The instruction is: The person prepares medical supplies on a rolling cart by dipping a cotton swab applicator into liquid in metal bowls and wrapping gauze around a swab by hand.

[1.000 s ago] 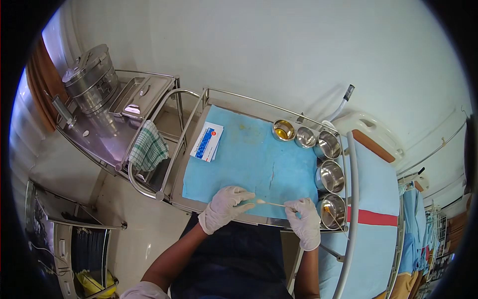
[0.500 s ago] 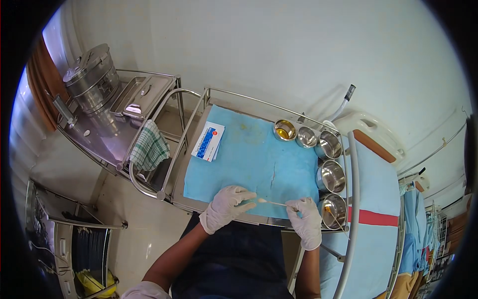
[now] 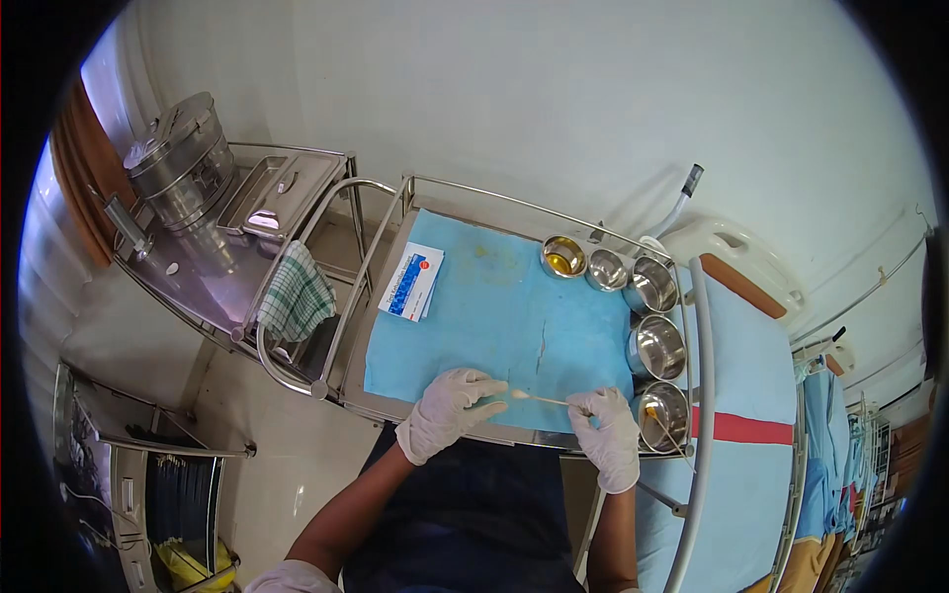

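A bed [image 3: 751, 366] with a pale blue cover and a red band stands just beyond the right side of my trolley [image 3: 358, 368], and a side trolley [image 3: 198, 269] with a metal drum [image 3: 186, 163] on it is off to the left. A blue drape [image 3: 474, 321] covers most of my trolley's top. My gloved left hand [image 3: 447, 417] is over its near edge, thumb and fingers parted and lightly curled, a gap showing between them. My gloved right hand [image 3: 606, 438] is further right, thumb and fingertips pinched closed. Five metal bowls [image 3: 658, 349] curve along the far right corner and the right side; the one at the far end has amber liquid [image 3: 562, 265], and the nearest, just beside my right hand, has a thin stick [image 3: 672, 436] leaning over its rim. A white-and-blue box [image 3: 410, 282] lies far left on the drape. Smallest is the swab [image 3: 547, 399], held level in my right pinch, its white tip just beside my left fingertips.
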Motion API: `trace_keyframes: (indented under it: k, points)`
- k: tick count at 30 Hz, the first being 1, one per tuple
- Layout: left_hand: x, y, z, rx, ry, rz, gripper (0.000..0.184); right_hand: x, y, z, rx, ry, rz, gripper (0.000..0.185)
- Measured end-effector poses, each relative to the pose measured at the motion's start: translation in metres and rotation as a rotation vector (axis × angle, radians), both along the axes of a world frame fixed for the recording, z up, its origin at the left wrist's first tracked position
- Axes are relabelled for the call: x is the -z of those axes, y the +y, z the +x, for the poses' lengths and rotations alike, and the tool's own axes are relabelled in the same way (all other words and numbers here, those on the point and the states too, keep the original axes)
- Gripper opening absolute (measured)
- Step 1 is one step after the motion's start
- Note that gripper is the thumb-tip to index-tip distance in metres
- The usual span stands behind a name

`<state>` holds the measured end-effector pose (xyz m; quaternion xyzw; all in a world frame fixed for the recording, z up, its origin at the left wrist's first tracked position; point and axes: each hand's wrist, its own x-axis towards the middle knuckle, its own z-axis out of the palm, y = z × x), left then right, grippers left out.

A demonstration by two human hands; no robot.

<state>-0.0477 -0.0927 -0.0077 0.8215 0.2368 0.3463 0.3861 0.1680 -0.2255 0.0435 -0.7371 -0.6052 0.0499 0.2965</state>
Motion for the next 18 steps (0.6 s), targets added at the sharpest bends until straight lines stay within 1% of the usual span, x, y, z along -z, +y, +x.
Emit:
trace_keyframes:
  k: [4, 8, 14, 18]
  points:
    - [0.0002, 0.0004, -0.0005, 0.005, -0.001, 0.01, 0.027, -0.0011, -0.0003, 0.0001, 0.005, 0.017, -0.064, 0.014]
    - [-0.0052, 0.0006, -0.0014, 0.001, 0.027, 0.043, 0.027, 0.0018, 0.0015, -0.0014, -0.025, 0.021, 0.002, 0.012]
    - [-0.0027, 0.0, -0.0005, 0.007, 0.003, 0.016, 0.028, -0.0024, 0.0017, -0.0015, -0.006, -0.022, 0.039, 0.012]
    - [-0.0024, 0.0005, -0.0018, 0.007, 0.034, -0.006, 0.028, -0.0015, 0.001, -0.0009, -0.03, 0.041, -0.044, 0.012]
